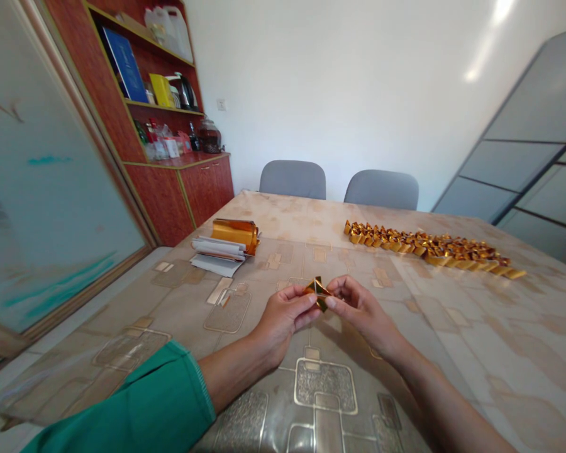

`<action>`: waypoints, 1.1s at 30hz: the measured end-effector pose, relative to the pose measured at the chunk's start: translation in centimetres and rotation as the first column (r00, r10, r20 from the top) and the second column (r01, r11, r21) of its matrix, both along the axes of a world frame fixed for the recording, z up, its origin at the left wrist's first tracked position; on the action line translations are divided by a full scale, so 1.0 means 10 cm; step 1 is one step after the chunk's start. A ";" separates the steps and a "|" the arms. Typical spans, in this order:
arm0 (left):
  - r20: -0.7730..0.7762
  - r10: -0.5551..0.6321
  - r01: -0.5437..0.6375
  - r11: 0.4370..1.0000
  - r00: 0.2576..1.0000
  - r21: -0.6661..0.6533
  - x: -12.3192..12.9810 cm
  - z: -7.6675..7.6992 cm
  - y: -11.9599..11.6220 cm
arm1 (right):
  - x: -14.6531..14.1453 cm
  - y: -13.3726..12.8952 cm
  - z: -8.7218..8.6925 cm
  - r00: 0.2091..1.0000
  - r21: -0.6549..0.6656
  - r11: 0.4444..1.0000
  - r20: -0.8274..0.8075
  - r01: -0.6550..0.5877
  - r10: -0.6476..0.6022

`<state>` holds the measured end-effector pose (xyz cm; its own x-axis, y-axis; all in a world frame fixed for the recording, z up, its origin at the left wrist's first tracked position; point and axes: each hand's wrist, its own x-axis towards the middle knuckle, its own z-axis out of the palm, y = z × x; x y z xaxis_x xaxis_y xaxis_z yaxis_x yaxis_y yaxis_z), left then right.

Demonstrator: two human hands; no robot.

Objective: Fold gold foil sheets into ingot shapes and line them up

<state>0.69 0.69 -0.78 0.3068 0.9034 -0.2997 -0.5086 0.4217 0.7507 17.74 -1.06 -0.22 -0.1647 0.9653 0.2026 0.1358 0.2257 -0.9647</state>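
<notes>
Between my two hands, above the middle of the table, is a small piece of folded gold foil paper (317, 287) with pointed corners. My left hand (285, 314) pinches its left side, the thumb on the near face. On the right side, my right hand (361, 311) grips it with thumb and fingers. Part of the paper is hidden behind the fingertips. Farther back on the left lies a stack of gold and white paper sheets (236, 234), loosely curled. To the right, several folded gold foil pieces (424, 245) stand packed in long rows.
A patterned tablecloth (245, 302) covers the table. Two grey chairs (292, 178) stand at its far side against the white wall. At the left are a red-brown cabinet (207, 189) with bottles and a kettle, and a sliding glass door (42, 163).
</notes>
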 end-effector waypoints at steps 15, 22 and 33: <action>-0.032 -0.011 0.014 0.996 0.999 0.091 0.00 -0.05 0.00 | -0.02 0.01 -0.09 1.000 -0.013 1.000 -0.003 0.004 -0.004; -0.109 -0.052 0.069 0.986 0.993 0.152 -0.01 -0.02 0.00 | -0.03 0.04 -0.13 0.999 -0.014 1.000 -0.053 -0.001 0.000; -0.271 -0.079 0.160 0.943 0.959 0.291 -0.02 0.02 -0.05 | -0.09 0.00 -0.08 0.986 -0.046 0.997 -0.156 -0.059 0.051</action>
